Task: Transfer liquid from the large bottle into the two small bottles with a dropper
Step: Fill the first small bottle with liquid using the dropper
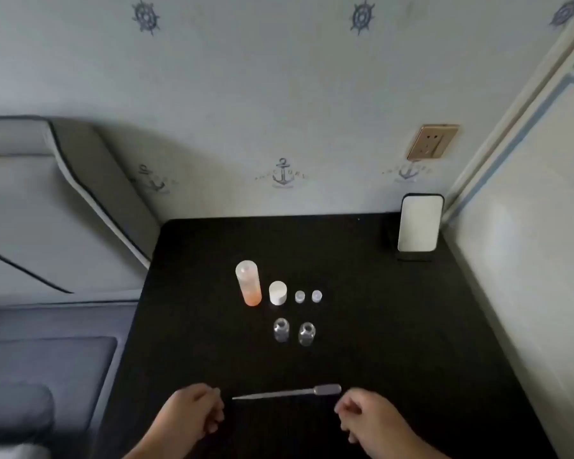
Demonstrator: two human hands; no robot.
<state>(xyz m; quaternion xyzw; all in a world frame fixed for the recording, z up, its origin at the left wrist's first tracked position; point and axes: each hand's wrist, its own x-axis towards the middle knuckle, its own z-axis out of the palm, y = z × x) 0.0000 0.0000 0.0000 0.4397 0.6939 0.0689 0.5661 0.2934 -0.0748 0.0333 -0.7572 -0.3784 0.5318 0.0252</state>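
Note:
A tall clear bottle [248, 283] with orange liquid in its lower part stands uncapped on the black table [395, 342]. Its white cap [277, 292] sits just to the right, then two small clear caps [300, 296] [316, 296]. In front stand two small clear bottles [281, 330] [307, 333], both uncapped. A plastic dropper [289, 392] lies flat near the front, tip pointing left, bulb on the right. My left hand [193, 414] rests left of the tip with fingers loosely curled, holding nothing. My right hand [367, 415] lies right of the bulb, fingers loosely curled, also holding nothing.
A phone [420, 223] stands on a stand at the table's back right corner. A wall with a socket [432, 142] is behind, a white panel [527, 260] runs along the right, and a grey bed [40, 226] lies to the left.

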